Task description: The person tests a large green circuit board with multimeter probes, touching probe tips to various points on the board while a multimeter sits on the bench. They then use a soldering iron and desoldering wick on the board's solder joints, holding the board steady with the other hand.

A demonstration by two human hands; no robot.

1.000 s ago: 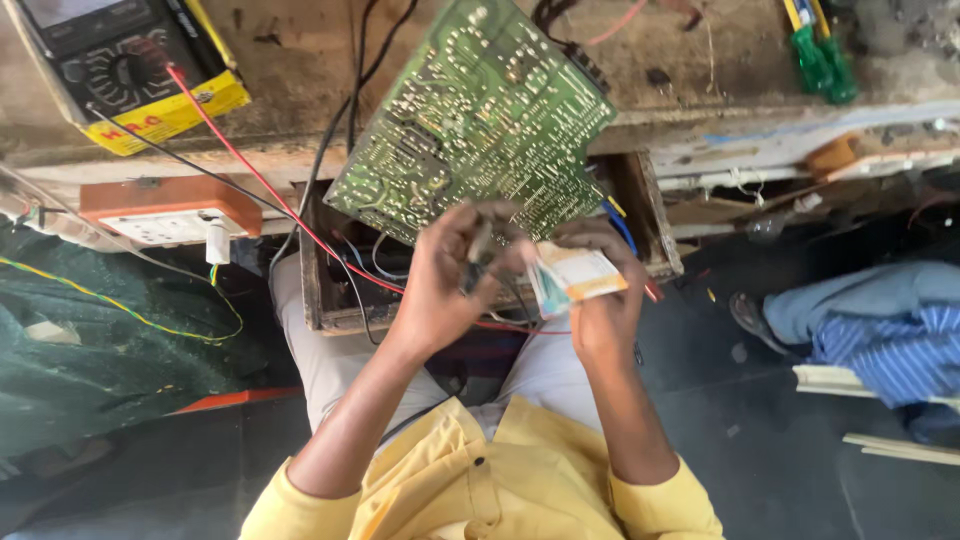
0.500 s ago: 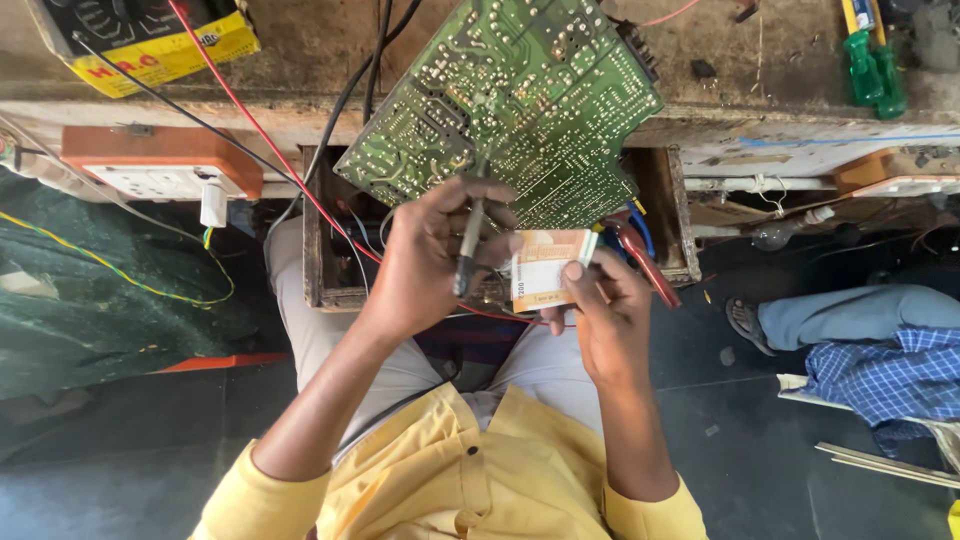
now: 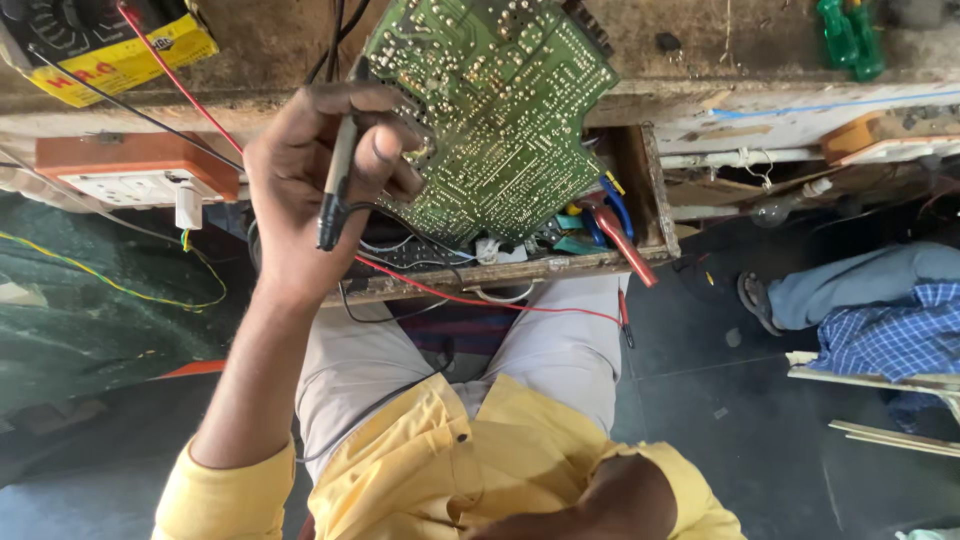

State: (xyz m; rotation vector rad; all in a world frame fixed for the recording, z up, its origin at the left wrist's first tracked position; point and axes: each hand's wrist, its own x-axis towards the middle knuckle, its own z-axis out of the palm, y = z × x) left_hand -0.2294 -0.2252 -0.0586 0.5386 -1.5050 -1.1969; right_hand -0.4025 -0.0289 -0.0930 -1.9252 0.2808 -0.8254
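While left hand (image 3: pixel 310 190) fingers pinch black probe (image 3: pixel 335 185) pen-style for tip control, green circuit board (image 3: pixel 500 110) overhangs worktop (image 3: pixel 760 95) front edge; right hand's fingers hidden, state unclear.

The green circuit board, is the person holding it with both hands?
No. Only the left hand is up by the green circuit board, gripping a black probe; the right arm is down near the lap.

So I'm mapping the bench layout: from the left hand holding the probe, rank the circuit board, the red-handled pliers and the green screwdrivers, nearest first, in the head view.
From the left hand:
1. Circuit board, right beside the fingers.
2. Red-handled pliers, in the open drawer, further right.
3. Green screwdrivers, far right on the bench top.
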